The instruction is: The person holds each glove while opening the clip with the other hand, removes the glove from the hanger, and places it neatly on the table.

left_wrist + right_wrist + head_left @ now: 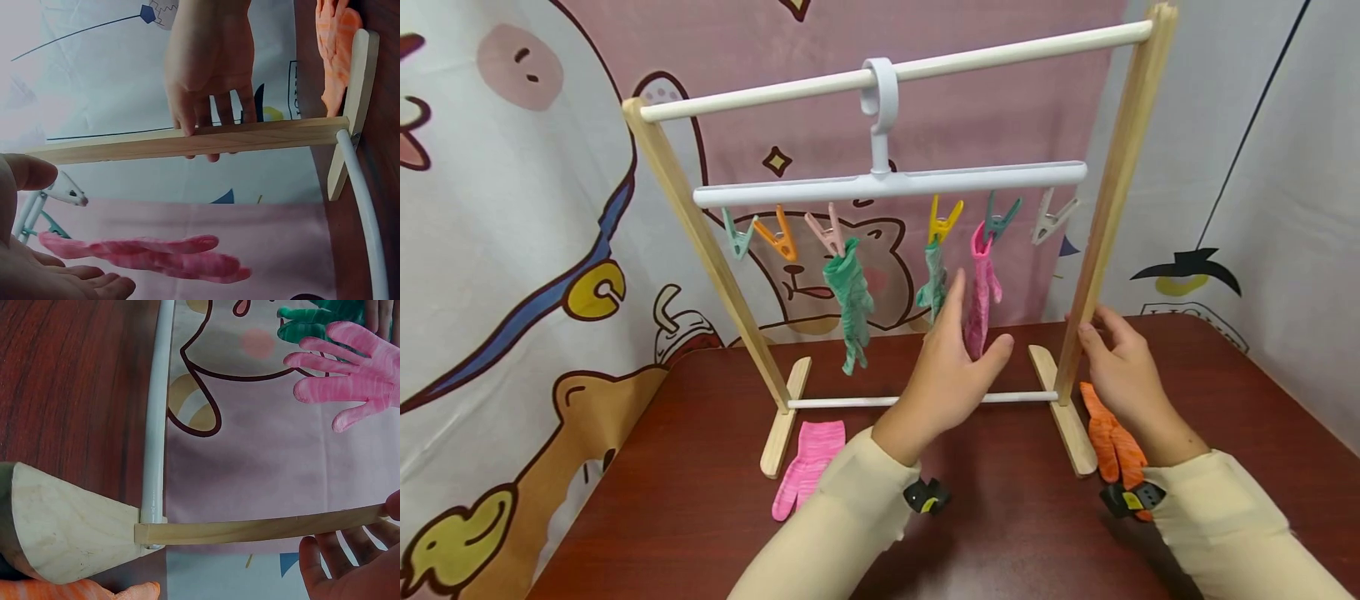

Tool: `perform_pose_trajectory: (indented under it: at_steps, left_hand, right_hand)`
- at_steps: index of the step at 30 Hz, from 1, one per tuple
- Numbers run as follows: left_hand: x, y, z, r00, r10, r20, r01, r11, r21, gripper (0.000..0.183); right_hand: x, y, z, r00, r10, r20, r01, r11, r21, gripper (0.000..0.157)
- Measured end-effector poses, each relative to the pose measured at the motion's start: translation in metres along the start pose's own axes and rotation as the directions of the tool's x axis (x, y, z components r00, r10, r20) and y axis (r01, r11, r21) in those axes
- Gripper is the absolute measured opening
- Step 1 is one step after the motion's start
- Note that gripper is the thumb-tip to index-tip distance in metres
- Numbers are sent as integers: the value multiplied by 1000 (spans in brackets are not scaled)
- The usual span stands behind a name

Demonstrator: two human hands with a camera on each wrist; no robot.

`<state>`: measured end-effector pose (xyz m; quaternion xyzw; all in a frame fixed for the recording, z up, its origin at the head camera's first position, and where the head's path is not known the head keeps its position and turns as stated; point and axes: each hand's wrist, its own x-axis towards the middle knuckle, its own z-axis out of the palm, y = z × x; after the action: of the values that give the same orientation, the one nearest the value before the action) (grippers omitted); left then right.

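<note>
A wooden rack carries a white hanger (790,190) on its top bar. My right hand (1123,379) grips the rack's right post (1108,217), its fingers behind the wood and its thumb on the near side. In front of the hanging gloves is my left hand (942,379), thumb spread and fingers extended, holding nothing. Nearest to it hangs a pink glove (979,308) from a teal clothespin (998,221). Partly behind its fingers, a green glove (933,279) hangs from a yellow clothespin (943,221). Another green glove (850,304) hangs farther left from a pink clothespin (828,231).
Mint (739,236), orange (778,237) and white (1051,221) clothespins hang without gloves. On the dark red table (647,500) lie a pink glove (812,458) at the left foot and an orange glove (1108,433) under my right forearm. A white lower bar (1018,397) joins the feet.
</note>
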<state>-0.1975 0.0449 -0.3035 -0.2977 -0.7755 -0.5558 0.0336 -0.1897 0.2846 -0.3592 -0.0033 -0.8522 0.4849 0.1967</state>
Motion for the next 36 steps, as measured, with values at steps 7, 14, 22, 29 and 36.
perform_pose_trajectory:
  at_steps: [7,14,22,29,36]
  left_hand:
    - [14,-7,9,998,-64,15,64,998,-12,90]
    - [19,-12,16,997,-74,33,75,997,-9,86]
    - [29,-22,22,995,-97,-6,97,995,21,90]
    - [37,-28,31,993,-106,-49,105,994,-15,88]
    - [38,-24,36,989,-106,-101,99,992,-74,75]
  right_hand:
    - [-1,0,1,1000,1,-6,-1,1000,-2,49]
    - [-3,0,0,1000,-7,-20,7,1000,-8,48]
    - [-3,0,1,1000,-13,-20,13,1000,-15,48]
    - [-3,-1,1,999,-18,-30,18,1000,-13,47]
    - [-4,-4,2,999,-10,-36,10,1000,-10,48]
